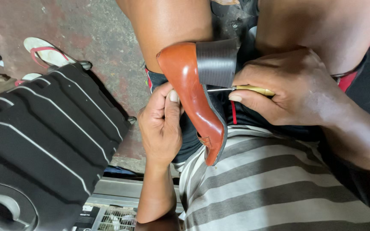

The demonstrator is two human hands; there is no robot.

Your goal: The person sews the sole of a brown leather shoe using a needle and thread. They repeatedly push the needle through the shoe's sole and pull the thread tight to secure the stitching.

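At the far left, a black ribbed mat (43, 141) and a white sandal (43, 51) are seen on the floor. The brown heeled shoe (195, 98) is held over the lap, between the knees, by the left hand (161, 124), whose fingers are closed around its side. A yellow-handled awl (245, 89) is gripped by the closed fingers of the right hand (287, 87), and its metal tip is placed against the sole just beside the black block heel (217, 62).

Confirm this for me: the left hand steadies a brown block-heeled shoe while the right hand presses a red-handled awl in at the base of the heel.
Not quite. In the head view the awl in the right hand has a yellow handle, not red. The rest holds: the left hand steadies the brown shoe, and the metal tip meets it at the base of the black block heel.
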